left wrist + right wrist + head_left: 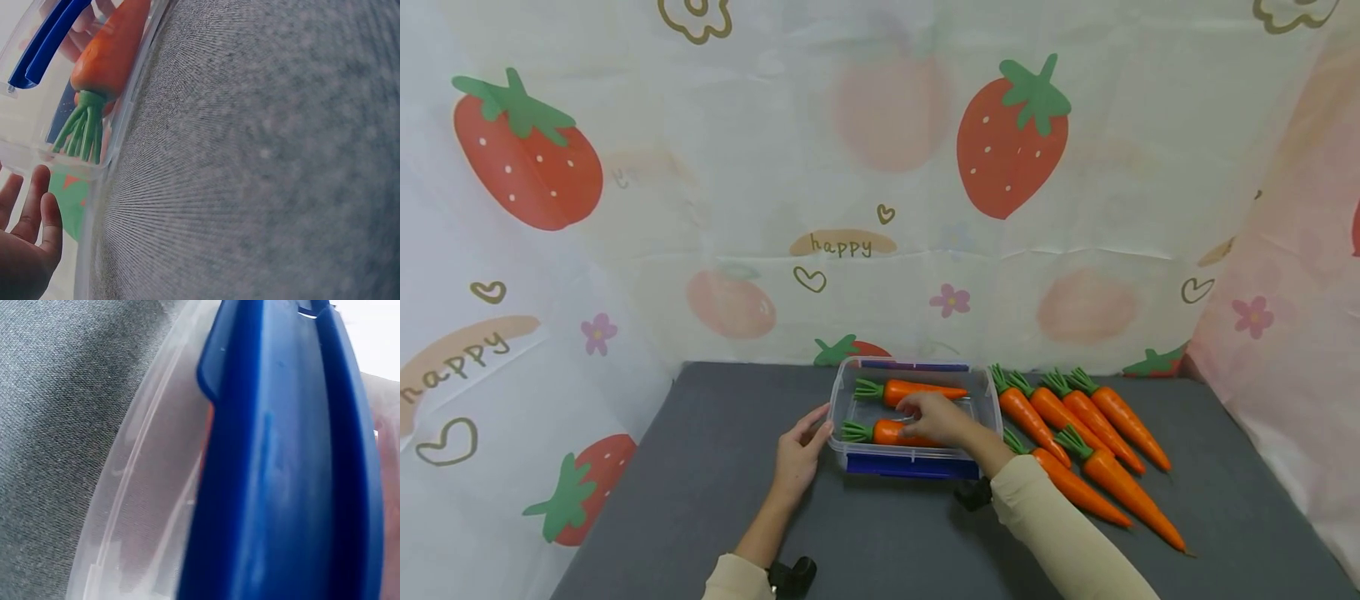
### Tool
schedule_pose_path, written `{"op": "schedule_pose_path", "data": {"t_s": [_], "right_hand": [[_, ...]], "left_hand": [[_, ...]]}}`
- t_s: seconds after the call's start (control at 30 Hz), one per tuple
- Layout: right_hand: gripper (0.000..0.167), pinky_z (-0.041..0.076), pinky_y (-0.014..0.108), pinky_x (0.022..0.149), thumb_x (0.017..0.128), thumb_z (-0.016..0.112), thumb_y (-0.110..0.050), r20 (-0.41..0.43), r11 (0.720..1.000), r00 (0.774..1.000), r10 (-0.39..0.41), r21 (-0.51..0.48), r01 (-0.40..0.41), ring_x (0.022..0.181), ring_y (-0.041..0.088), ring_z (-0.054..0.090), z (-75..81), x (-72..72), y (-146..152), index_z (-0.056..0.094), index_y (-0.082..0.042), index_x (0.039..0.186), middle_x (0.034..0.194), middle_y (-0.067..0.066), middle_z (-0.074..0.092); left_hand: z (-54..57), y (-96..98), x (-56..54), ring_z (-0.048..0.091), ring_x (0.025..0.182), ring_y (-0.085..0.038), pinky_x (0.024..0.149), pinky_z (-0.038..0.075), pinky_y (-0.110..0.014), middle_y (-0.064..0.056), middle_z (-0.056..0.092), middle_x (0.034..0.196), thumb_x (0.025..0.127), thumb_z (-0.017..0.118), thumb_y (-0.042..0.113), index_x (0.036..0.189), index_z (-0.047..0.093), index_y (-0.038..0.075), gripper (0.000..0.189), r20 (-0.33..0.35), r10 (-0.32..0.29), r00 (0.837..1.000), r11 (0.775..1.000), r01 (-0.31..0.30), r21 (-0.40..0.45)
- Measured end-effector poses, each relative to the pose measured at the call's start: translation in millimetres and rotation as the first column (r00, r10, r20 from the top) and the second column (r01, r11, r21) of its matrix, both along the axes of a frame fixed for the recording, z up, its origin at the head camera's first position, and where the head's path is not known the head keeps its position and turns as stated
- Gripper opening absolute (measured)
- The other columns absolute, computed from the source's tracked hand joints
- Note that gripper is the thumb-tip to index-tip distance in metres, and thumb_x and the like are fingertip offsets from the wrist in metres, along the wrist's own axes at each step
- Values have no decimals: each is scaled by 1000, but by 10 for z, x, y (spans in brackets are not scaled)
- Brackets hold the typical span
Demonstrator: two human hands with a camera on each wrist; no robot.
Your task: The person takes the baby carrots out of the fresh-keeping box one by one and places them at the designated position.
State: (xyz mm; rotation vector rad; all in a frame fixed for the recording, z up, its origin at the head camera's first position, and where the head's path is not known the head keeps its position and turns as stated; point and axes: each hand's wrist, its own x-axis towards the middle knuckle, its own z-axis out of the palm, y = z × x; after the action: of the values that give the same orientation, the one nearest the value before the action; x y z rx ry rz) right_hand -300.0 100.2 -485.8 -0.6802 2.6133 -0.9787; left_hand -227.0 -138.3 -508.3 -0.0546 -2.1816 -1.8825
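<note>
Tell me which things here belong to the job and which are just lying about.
Apparently in the job:
left hand
right hand
box
two carrots inside
six carrots beside it, probably

Apparently just surroundings:
table
strawberry-print cloth
black wrist gear

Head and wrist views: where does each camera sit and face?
Head: worn there, facing forward and down at the plastic box; left hand, right hand and forearms visible.
Left wrist: worn there, facing box and tabletop; fingers of both hands visible.
Right wrist: worn there, facing a blue latch; no hand discernible.
Head and left wrist share the front carrot.
</note>
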Motion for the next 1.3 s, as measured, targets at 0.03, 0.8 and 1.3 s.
{"op": "schedule_pose_path", "data": {"t_s": [0.03, 0.8, 1.3], "right_hand": [[39, 50, 45, 95, 87, 73, -16, -2, 1000, 1000, 5, 2, -5, 105, 28, 62, -12, -5, -3, 64, 1, 120, 114, 14, 67], [28, 52, 43, 91, 83, 75, -7, -65, 992, 995, 74, 103, -67, 98, 24, 64, -111, -7, -42, 71, -3, 111, 108, 10, 71], [25, 53, 39, 87, 83, 75, -10, -28, 994, 997, 70, 90, -68, 89, 17, 62, -99, -36, 18, 73, -5, 107, 102, 5, 72]], "left_hand": [[-2, 0, -1, 60, 82, 10, 74, 46, -12, -26, 64, 124, 92, 64, 5, 126, 61, -6, 36, 3, -1, 1000, 1000, 1, 2], [-35, -15, -8, 60, 82, 10, 73, 46, -12, -25, 63, 127, 92, 65, 4, 126, 61, -6, 36, 4, 3, 1000, 1000, -3, 7], [1, 0, 5, 60, 79, 10, 72, 45, -12, -27, 63, 124, 92, 65, 4, 127, 61, -7, 37, 3, -5, 1000, 1000, 5, 11]]}}
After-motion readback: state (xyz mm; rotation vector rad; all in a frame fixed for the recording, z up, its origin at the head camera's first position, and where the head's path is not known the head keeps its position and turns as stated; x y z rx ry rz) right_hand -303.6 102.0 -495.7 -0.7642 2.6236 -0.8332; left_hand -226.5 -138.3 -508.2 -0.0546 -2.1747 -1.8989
